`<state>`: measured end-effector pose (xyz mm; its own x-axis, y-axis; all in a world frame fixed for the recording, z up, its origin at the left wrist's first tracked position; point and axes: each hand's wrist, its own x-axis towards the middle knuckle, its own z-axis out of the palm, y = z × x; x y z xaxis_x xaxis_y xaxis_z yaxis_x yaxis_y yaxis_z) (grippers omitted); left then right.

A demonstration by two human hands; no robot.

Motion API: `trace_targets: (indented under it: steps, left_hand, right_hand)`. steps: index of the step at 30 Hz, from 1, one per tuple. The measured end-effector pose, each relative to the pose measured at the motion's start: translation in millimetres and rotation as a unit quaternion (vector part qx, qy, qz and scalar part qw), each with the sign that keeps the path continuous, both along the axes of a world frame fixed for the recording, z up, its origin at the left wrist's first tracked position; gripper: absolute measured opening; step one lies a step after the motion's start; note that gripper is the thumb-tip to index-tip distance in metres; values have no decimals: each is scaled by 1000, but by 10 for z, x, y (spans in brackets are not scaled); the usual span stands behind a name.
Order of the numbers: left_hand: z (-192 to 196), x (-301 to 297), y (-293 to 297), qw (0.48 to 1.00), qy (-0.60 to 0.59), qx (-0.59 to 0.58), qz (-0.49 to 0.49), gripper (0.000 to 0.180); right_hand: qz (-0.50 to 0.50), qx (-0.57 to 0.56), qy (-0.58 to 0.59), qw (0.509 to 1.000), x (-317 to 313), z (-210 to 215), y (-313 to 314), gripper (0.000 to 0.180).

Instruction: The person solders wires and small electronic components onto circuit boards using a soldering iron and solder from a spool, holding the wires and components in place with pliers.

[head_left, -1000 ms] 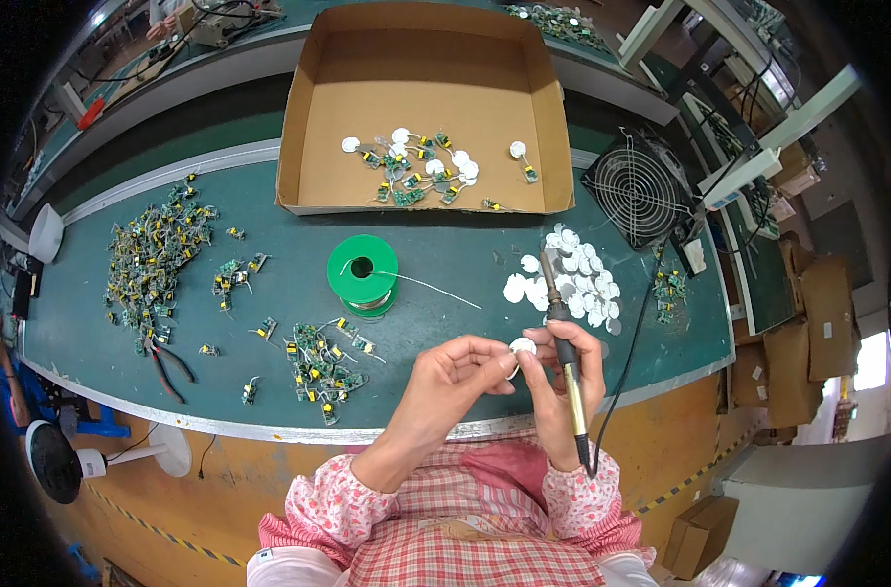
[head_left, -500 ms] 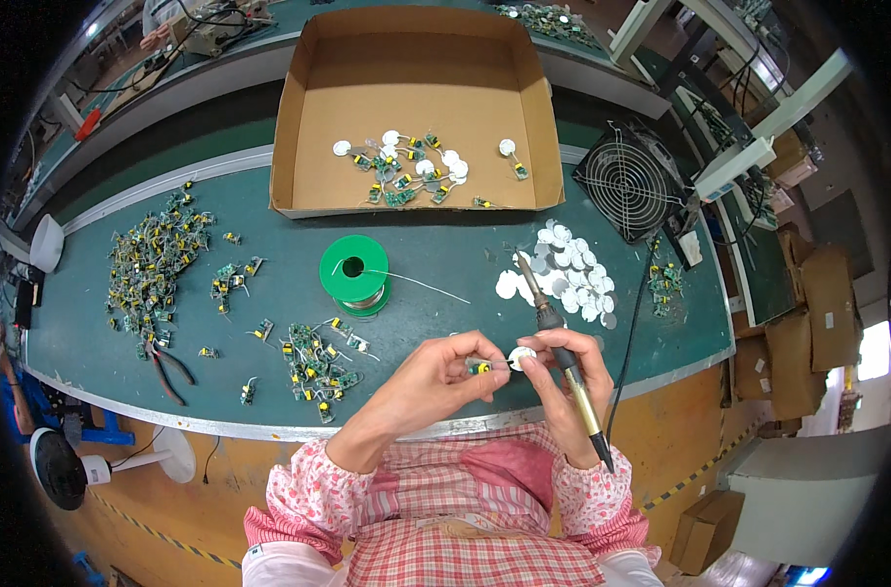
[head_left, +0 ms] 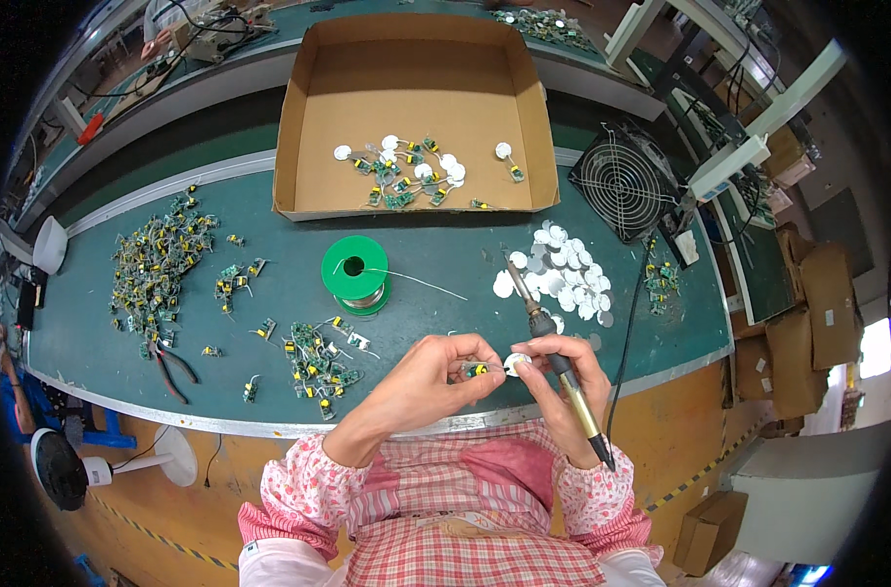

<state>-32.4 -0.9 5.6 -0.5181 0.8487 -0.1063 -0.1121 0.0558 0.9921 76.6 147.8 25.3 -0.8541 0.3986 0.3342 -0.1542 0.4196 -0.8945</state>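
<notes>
My left hand (head_left: 431, 380) is closed on a small circuit board (head_left: 478, 371) with a yellow component, pinched between thumb and fingers. My right hand (head_left: 566, 383) pinches a white disc (head_left: 517, 364) close beside the board, and whether the two are joined I cannot tell. That same hand also carries a soldering iron (head_left: 585, 415), resting across its fingers, with the tip pointing up and away over the table. Beyond the iron's tip lies a pile of loose white discs (head_left: 574, 282). A green spool of solder wire (head_left: 336, 281) stands left of centre, its free end stretching right.
A shallow cardboard box (head_left: 396, 88) at the back holds several boards with discs. Heaps of circuit boards (head_left: 157, 259) lie left, with pliers (head_left: 167, 372) beside them and another cluster (head_left: 318, 362) nearer. A black fan (head_left: 623, 184) stands back right; the iron's cable (head_left: 633, 342) trails below it.
Both hands still hold the same things. The disc and the soldering iron have shifted slightly left, and the disc looks tilted differently. The rest of the scene has moved only slightly in view.
</notes>
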Motion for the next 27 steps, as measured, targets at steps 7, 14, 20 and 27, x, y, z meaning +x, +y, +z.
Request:
trace_targets:
  steps: [7, 14, 20, 27]
  left_hand:
    - [43, -5, 2, 998, 60, -20, 25, 14]
    - [24, -13, 4, 989, 134, -32, 45, 16]
    - [-9, -37, -2, 996, 72, -28, 45, 16]
    - [-33, -172, 6, 991, -40, -71, 107, 18]
  right_hand:
    - [18, 26, -10, 999, -21, 10, 23, 25]
    - [21, 37, -18, 999, -48, 0, 37, 25]
    - [36, 78, -33, 996, -93, 28, 50, 30]
    - [-74, 112, 33, 990, -41, -4, 8, 23]
